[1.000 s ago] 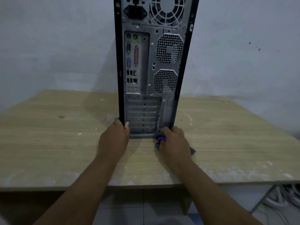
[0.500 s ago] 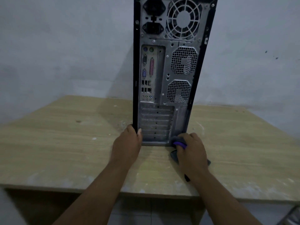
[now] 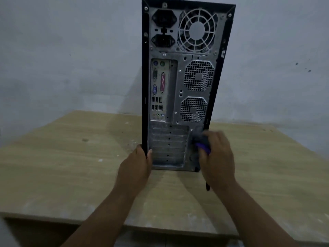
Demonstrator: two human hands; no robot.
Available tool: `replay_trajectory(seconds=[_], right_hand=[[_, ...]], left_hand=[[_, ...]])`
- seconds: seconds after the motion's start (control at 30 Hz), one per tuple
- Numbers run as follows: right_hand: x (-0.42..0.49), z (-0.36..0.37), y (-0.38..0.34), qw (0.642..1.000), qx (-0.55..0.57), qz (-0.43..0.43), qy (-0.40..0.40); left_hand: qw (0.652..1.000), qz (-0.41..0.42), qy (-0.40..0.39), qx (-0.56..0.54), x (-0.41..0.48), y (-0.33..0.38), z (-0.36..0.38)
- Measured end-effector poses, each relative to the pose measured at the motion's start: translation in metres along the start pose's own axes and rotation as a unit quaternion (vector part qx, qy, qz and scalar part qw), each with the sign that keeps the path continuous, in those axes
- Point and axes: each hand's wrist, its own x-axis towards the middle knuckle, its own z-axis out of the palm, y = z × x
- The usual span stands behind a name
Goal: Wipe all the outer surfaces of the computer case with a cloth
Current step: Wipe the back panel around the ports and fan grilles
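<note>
1. The computer case [image 3: 179, 82] stands upright toward the far middle of the wooden surface [image 3: 62, 166], its grey metal rear panel facing the person, with a pale wall behind it.
2. The left hand [image 3: 137, 164] is curled round the case's lower left edge, thumb on the rear panel and fingers wrapped out of sight round the side, bracing it.
3. The right hand [image 3: 216, 157] is closed over a dark cloth [image 3: 199, 139] with a purple edge, pressing it against the lower right of the rear panel, just beside the expansion slot covers [image 3: 168, 145]. The hand is blurred, so exactly how the fingers grip the cloth cannot be told.
4. The step in hand looks like wiping the rear panel from the bottom upward.
5. To do it well, the left hand should hold the tall case firm so it does not rock or slide.
6. The cloth would best travel in overlapping strokes, lightly over the mesh vents [image 3: 198, 75] and fan grille [image 3: 197, 30], where it may snag.
7. Around the ports [image 3: 157, 90], a folded corner would likely reach better.
</note>
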Motion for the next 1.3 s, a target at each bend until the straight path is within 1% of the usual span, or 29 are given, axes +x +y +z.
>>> replay_trajectory(seconds=[0.07,0.1,0.23,0.3,0.37,0.43,0.5,0.53,0.57,0.7,0.77,0.87,0.93,0.97,1.07,1.1,1.13,1.23,1.3], right_hand=[[0.025,-0.007,-0.005,0.999,0.005,-0.016,0.042],[0.031,-0.007,-0.005,0.999,-0.002,-0.029,0.04],[0.004,-0.002,0.011,0.995,-0.049,-0.082,-0.03],[-0.011,-0.002,0.018,0.99,-0.056,-0.099,-0.08],[-0.005,-0.006,0.018,0.987,-0.06,-0.108,-0.106],[0.013,-0.014,0.01,0.992,-0.046,-0.086,-0.082],[0.036,-0.023,0.003,0.999,-0.003,-0.05,-0.01],[0.046,-0.025,0.0,0.999,0.006,-0.047,0.014],[0.051,-0.025,-0.003,0.998,0.002,-0.056,0.019],[0.03,-0.013,0.007,0.991,-0.044,-0.123,-0.023],[0.011,-0.007,0.018,0.986,-0.06,-0.142,-0.063],[0.007,-0.008,0.024,0.983,-0.042,-0.131,-0.122],[0.017,-0.014,0.02,0.985,-0.015,-0.104,-0.137],[0.024,-0.018,0.018,0.989,0.011,-0.087,-0.119],[0.048,-0.028,0.011,0.995,0.089,-0.044,0.005],[0.053,-0.028,0.012,0.994,0.094,-0.045,0.029],[0.055,-0.026,0.015,0.994,0.092,-0.054,0.035],[0.037,-0.013,0.038,0.992,0.041,-0.116,-0.006],[0.011,-0.006,0.059,0.985,-0.003,-0.161,-0.066]], left_hand=[[1.0,0.004,0.005,-0.013,0.001,0.001,0.0],[1.0,0.007,0.01,-0.024,0.0,0.001,0.0],[0.999,0.007,0.015,-0.05,-0.002,0.001,-0.002],[0.999,0.012,0.018,-0.05,-0.003,0.002,-0.002],[0.999,0.011,0.02,-0.048,-0.003,0.002,-0.001],[0.999,0.005,0.016,-0.05,-0.002,0.002,-0.002],[0.998,0.003,0.015,-0.056,-0.002,0.003,-0.002],[0.998,0.004,0.016,-0.059,-0.002,0.003,-0.002],[0.998,0.004,0.016,-0.061,-0.004,0.003,-0.001],[0.996,0.012,0.031,-0.081,-0.007,0.003,-0.002],[0.995,0.028,0.04,-0.089,-0.007,0.003,-0.004],[0.994,0.049,0.045,-0.087,-0.008,0.004,-0.002],[0.994,0.049,0.042,-0.088,-0.007,0.003,-0.001],[0.994,0.048,0.036,-0.089,-0.006,0.003,-0.001],[0.994,0.053,0.031,-0.095,-0.005,0.001,-0.001],[0.993,0.06,0.032,-0.099,-0.005,0.001,0.0],[0.992,0.064,0.032,-0.104,-0.004,0.0,0.0],[0.989,0.074,0.045,-0.123,-0.004,0.001,-0.001],[0.987,0.076,0.059,-0.125,-0.003,0.005,-0.001]])
